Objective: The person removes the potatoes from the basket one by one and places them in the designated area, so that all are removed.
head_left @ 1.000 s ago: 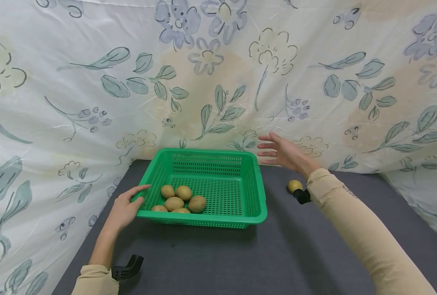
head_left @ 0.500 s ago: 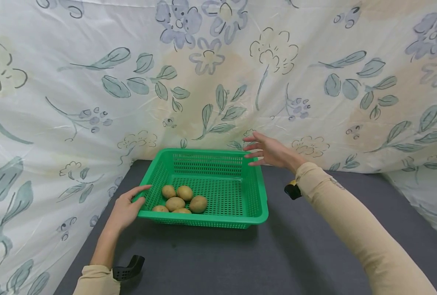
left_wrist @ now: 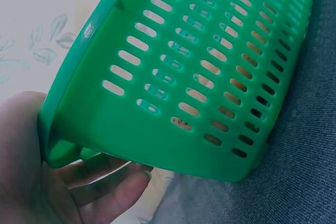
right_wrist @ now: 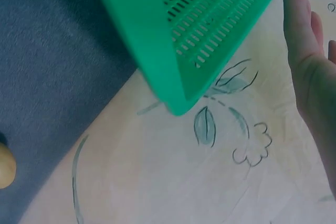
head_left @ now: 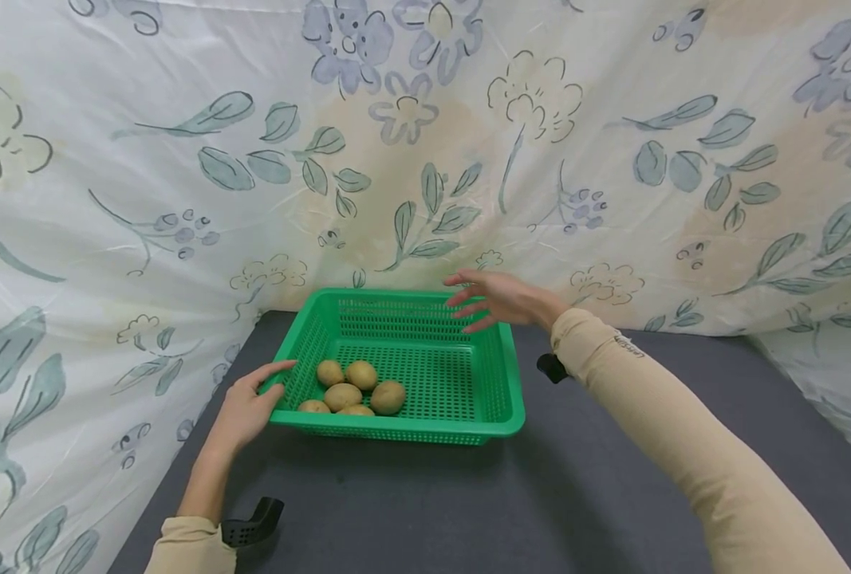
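Observation:
A green plastic basket (head_left: 396, 430) with slotted walls stands on the dark cloth. Several potatoes (head_left: 342, 396) lie in its left front part. At the left front corner my left hand (head_left: 247, 410) grips the rim; the left wrist view shows its fingers (left_wrist: 113, 195) reaching under the rim's edge. Over the far right corner of the basket hovers my right hand (head_left: 500, 297), fingers spread and loosely bent, holding nothing. In the right wrist view that hand (right_wrist: 310, 56) appears beside the basket's rim (right_wrist: 176, 90).
One more potato (right_wrist: 6, 167) lies on the cloth right of the basket, hidden behind the right forearm in the head view. A floral curtain (head_left: 425, 143) hangs close behind the basket and along the sides. The dark tabletop (head_left: 425, 502) spreads in front.
My right hand has moved left, from beside the basket to over its far right corner. Its forearm has come across the loose potato, which was visible before. The left hand stays at the rim.

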Tool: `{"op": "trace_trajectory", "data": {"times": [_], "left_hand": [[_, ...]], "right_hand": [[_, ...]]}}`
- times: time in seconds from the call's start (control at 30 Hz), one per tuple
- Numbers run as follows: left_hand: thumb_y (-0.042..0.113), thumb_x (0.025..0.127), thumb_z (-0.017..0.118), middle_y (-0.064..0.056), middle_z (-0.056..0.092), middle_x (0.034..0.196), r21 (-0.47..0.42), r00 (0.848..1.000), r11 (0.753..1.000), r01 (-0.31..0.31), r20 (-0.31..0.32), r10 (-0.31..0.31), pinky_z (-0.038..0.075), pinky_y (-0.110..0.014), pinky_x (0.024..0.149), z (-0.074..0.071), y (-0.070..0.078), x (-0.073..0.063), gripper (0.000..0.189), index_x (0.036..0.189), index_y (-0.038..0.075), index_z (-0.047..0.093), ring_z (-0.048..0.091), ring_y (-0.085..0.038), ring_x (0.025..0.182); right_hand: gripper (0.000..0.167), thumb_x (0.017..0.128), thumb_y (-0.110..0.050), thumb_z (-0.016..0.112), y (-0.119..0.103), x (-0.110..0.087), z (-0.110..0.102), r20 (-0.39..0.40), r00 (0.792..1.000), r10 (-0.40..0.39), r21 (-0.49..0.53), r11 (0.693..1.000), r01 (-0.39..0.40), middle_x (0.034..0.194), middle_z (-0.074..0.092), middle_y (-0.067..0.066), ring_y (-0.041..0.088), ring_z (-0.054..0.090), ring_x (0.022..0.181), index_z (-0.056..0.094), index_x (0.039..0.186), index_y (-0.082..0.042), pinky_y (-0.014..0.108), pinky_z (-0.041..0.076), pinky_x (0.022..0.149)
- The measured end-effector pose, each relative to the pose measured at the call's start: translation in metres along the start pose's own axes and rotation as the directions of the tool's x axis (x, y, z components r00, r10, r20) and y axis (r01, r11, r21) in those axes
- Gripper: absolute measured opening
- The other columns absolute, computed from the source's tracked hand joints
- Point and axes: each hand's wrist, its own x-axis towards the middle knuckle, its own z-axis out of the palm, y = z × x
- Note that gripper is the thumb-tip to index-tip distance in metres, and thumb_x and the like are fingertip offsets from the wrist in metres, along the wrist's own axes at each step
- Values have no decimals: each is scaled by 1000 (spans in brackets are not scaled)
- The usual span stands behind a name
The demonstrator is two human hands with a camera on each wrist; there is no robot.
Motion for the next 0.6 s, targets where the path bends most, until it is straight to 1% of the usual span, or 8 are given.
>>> {"op": "trace_trajectory", "data": {"times": [0.2,0.33,0.47,0.53,0.6], "left_hand": [[9,95,44,-22,48,127,-1,1000,1000,12,-5,-12,34,-33,53,1,1,0,43,138,10,52,29,-14,46],[8,95,44,-22,48,126,2,1000,1000,14,-11,-14,34,-33,53,3,1,1,43,137,9,53,29,-14,47],[8,95,44,-22,49,126,7,1000,1000,12,-18,-12,34,-33,53,4,1,1,43,137,10,53,29,-14,47],[8,95,44,-21,49,126,4,1000,1000,12,-19,-12,34,-33,53,5,2,2,43,137,10,53,29,-14,47],[8,95,44,-21,49,126,0,1000,1000,16,-21,-16,34,-33,53,5,2,2,43,137,10,53,28,-14,47]], "right_hand": [[53,105,-34,30,0,10,8,1,1000,18,18,1000,-18,144,33,24,43,37,128,24,150,-8,54,41,93],[53,104,-34,30,3,16,12,16,1000,24,2,1000,-25,142,35,25,42,41,125,25,149,-6,54,42,92],[52,105,-35,30,5,20,16,38,999,36,-33,999,-34,140,38,23,40,43,122,27,148,-6,50,46,89],[52,105,-35,31,5,23,18,44,998,49,-67,997,-46,138,41,20,38,44,122,28,149,-8,48,47,87],[52,104,-35,33,6,26,21,53,996,65,-101,993,-60,137,42,19,37,45,123,29,149,-9,48,46,89]]}}
